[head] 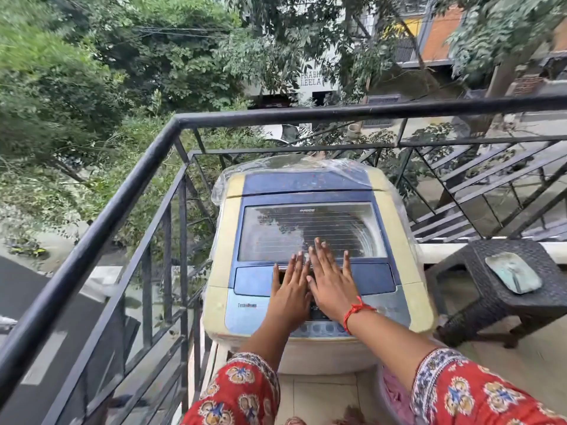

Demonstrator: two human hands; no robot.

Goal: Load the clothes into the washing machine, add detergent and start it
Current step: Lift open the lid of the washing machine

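Setting: balcony corner, railing on the left and far sides.
Washer: top-loading, centre of view, against the far railing; clear plastic wrap draped over its far end.
Lid: shut, with a glass window; dark blue front strip on the near edge.
Panel: near edge of the washer top, row of buttons partly hidden under the wrists.
Left hand: flat, fingers spread and straight, palm down on the lid's front strip; nothing held.
Right hand: flat likewise, just beside the left, fingertips reaching onto the glass; nothing held. Red thread on the wrist.
Clothes: none clearly visible; pink shape at the near right, below the right arm, possibly a tub, too cropped to tell.
Stool: dark woven, right of the washer, bearing a flat greenish object.
Step in hand: judged to be opening of the lid, loading not begun.
Handling: lid rigid, hinged at the far end, probably folding across the middle; glass smooth and likely slippery under flat palms. Best hold judged to be the recess in the front strip, near the left fingertips, lifting up and away.
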